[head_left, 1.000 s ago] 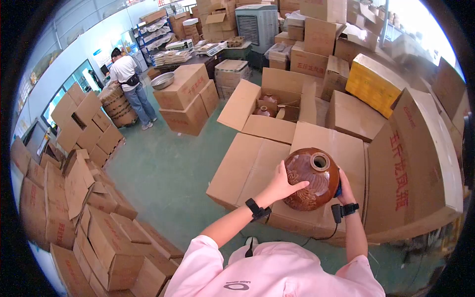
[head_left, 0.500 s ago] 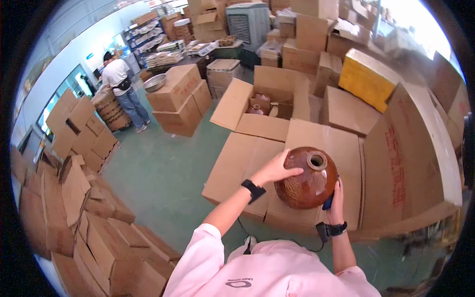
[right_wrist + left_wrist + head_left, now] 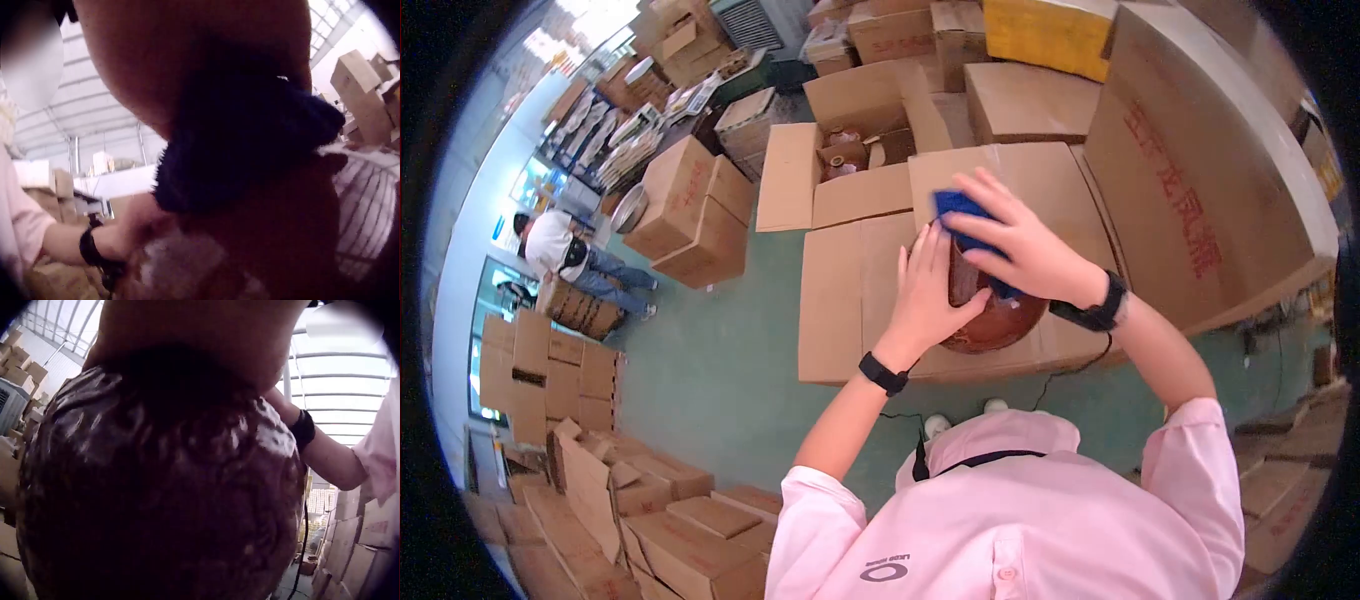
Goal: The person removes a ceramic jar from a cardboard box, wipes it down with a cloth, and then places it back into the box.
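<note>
A glazed brown jar [image 3: 1005,325] with raised patterns is between both hands, over the closed carton; its mouth is hidden. My left hand [image 3: 927,295] rests on its left side, fingers fairly straight and thumb spread across the glaze. With my right hand [image 3: 1035,250] I hold a dark blue cloth [image 3: 950,204] against the top of the jar, fingers spread over the cloth. In the left wrist view the jar's shiny side [image 3: 162,487] fills the middle. From the right wrist, the fuzzy cloth [image 3: 244,134] shows bunched under the palm.
Behind the jar, an open carton [image 3: 862,195] holds more brown jars [image 3: 840,160]. A large upright carton flap [image 3: 1170,170] stands at the right. Flattened and stacked cartons [image 3: 670,520] fill the lower left. Another person [image 3: 560,245] bends over a barrel at the far left.
My right hand has moved from the jar's right side up over its top with the blue cloth. The jar's mouth has gone out of sight, and the head view has turned.
</note>
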Action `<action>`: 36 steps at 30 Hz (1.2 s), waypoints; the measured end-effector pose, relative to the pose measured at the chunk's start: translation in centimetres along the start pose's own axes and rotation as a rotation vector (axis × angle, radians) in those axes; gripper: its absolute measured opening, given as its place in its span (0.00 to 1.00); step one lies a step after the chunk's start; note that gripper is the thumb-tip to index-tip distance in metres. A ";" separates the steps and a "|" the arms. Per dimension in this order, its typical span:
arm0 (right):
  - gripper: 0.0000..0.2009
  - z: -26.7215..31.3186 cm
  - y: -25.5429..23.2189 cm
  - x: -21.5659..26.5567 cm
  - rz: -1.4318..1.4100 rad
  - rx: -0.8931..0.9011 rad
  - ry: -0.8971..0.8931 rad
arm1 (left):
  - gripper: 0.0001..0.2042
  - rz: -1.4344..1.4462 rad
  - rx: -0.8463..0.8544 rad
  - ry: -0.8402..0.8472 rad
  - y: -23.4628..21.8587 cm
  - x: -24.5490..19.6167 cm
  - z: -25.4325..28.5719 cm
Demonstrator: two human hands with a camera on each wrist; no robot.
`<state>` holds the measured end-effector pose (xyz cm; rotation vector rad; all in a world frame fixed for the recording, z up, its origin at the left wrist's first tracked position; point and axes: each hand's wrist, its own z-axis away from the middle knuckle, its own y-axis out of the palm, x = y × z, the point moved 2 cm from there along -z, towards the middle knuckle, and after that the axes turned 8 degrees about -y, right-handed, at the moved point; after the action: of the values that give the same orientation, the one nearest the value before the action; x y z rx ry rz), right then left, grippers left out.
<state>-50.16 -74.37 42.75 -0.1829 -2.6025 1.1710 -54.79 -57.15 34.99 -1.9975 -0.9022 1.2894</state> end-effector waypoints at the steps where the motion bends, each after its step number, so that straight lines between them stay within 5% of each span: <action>1: 0.22 0.0 0.7 0.1 0.064 0.071 -0.003 | 0.45 0.016 -0.017 0.036 0.6 0.5 -0.1; 5: 0.25 0.3 1.1 -0.4 0.054 0.128 -0.005 | 0.39 0.008 -0.106 0.105 0.5 0.3 -0.1; 12: 0.30 5.0 1.3 -2.3 -0.323 -0.050 0.438 | 0.38 0.036 -0.149 0.065 0.2 0.0 0.1; 17: 0.30 7.6 2.4 -1.9 -0.238 -0.154 0.516 | 0.38 0.025 -0.158 0.064 0.3 0.0 0.3; 21: 0.34 7.3 2.6 -0.5 0.194 -0.094 0.410 | 0.37 0.041 -0.180 0.073 0.4 0.0 0.1; 36: 0.27 7.2 3.5 1.3 0.081 -0.215 0.424 | 0.35 0.109 -0.180 0.066 1.0 0.6 0.1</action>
<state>-53.59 -76.94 35.84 -0.5246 -2.3486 0.7696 -54.48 -57.24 33.90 -2.2428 -0.9176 1.2294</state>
